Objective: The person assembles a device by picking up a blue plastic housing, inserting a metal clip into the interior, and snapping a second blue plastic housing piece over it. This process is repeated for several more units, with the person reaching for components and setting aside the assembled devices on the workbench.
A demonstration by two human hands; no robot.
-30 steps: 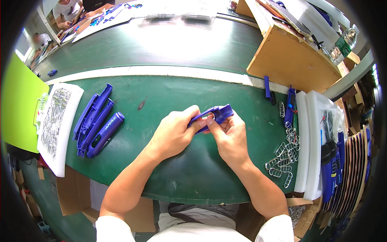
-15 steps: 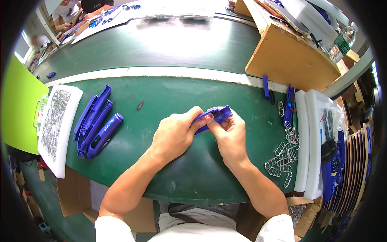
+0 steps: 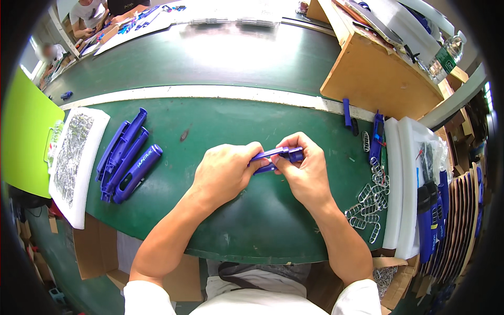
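Note:
Over the middle of the green table, both hands hold a blue plastic housing [image 3: 295,154]. My left hand [image 3: 224,167] is closed on its left end, thumb and fingers gripping the blue edges. At the other end, the thumb and fingers of my right hand [image 3: 306,170] pinch it. Fingers cover much of the part, so its inside cannot be made out. Off to the left lie several long blue shells [image 3: 122,157], one of them a rounded casing [image 3: 138,173] with pale lettering. Looped metal wire pieces [image 3: 370,203] are heaped right of my right forearm.
A white foam tray [image 3: 94,152] of small metal parts stands at the left beside a lime-green panel [image 3: 29,136]. White foam strips [image 3: 407,189] edge the right side, near a blue part [image 3: 377,134]. A wooden box [image 3: 380,76] stands at the back right. Other people work far left.
The blue housing has been turned in my hands and now shows edge-on. My right hand has shifted slightly, its index finger now over the top; the reddish spot inside is out of sight.

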